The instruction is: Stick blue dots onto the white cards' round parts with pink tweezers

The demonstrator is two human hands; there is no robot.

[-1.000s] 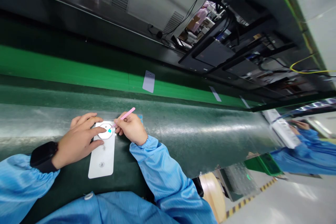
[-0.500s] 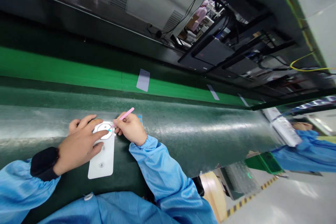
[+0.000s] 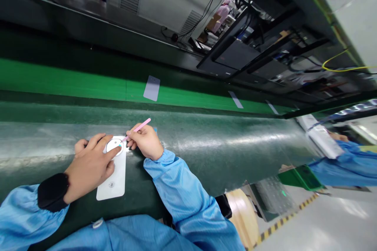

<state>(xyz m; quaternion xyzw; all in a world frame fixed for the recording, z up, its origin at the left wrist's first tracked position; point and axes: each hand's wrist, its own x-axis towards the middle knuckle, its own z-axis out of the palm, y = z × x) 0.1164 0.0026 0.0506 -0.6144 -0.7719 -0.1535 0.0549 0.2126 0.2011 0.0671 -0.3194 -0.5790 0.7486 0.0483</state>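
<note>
On the bench before me lies a white plate (image 3: 118, 180) with rounded corners and small holes. At its far end sits a white round-looking piece (image 3: 111, 146) with a small turquoise spot. My left hand (image 3: 90, 162) rests over the plate's left side, fingers spread, its index fingertip pressing on the piece beside the turquoise spot. In my right hand (image 3: 146, 141) is a slim pink tool, seemingly tweezers (image 3: 143, 124), pinched between thumb and fingers. Its thin end points down to the piece's right edge; whether the tip grips anything is too small to tell.
Beyond the bench runs a green conveyor belt (image 3: 73, 82), carrying a pale plate (image 3: 152, 88) and another plate (image 3: 235, 99) farther right. Dark shelving with cables (image 3: 250, 55) overhangs it. At the right are a green bin (image 3: 306, 178) and another person's blue sleeve (image 3: 347, 164).
The nearest plate on the belt has shifted slightly left. My hands stay nearly in place at the white piece, with the right hand's tool still at its edge.
</note>
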